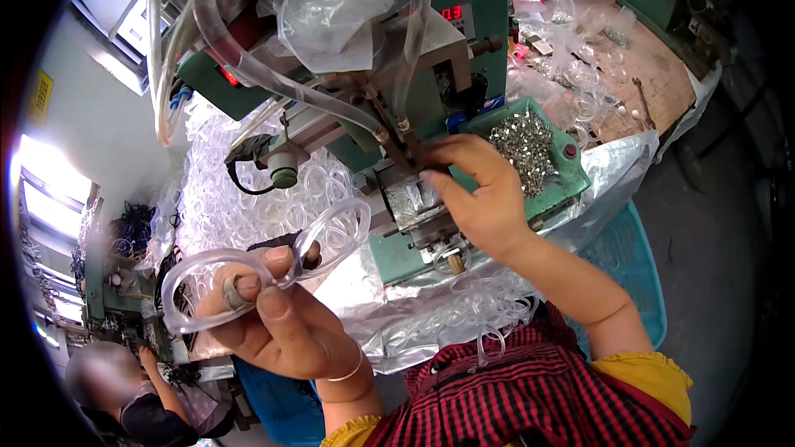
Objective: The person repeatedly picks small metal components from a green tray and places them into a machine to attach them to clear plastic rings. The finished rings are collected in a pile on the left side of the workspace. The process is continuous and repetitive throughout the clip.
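My left hand (286,327) pinches a clear plastic tube bent into two loops (184,275). One loop circles my fingers, and the other stands out toward the machine. A grey wrap covers one of my left fingertips. At the green bench machine (489,54), my right hand (489,194) is closed, with thumb and bent fingers close together beside the metal tooling (406,149). Whatever lies between those fingertips is hidden or too small to name. Beside that hand sits a green tray (571,186) holding many small shiny metal pieces (526,149).
A large heap of clear tube loops (224,190) covers the table left of the machine. Clear hoses (248,66) and a plastic bag (335,8) hang above the tooling. A blue basket (650,281) stands at the right. Another person (141,397) works at the lower left.
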Demonstrator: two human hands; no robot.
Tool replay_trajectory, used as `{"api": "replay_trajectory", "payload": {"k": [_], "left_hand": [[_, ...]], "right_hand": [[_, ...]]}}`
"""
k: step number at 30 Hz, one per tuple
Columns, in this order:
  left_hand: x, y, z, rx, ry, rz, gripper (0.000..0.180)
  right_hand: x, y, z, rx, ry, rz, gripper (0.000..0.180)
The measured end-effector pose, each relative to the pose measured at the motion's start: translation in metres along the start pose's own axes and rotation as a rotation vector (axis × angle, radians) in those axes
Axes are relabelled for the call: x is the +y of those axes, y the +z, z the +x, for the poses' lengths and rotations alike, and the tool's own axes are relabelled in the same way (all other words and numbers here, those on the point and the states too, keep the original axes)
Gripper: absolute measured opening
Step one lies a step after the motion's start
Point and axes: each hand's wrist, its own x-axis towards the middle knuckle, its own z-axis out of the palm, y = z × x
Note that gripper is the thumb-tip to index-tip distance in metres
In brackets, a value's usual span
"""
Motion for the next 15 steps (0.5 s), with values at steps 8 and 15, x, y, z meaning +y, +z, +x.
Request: {"api": "replay_trajectory", "payload": {"k": [8,15], "left_hand": [[-0.043,-0.004,0.018,0.015,-0.035,0.195,0.020],[-0.033,0.003,-0.001,-0.070,-0.051,0.103,0.021]], "right_hand": [[-0.006,0.009,0.003,0.001,0.017,0.214,0.053],[-0.056,-0.026,-0.003,-0.242,0.367,0.557,0.067]]}}
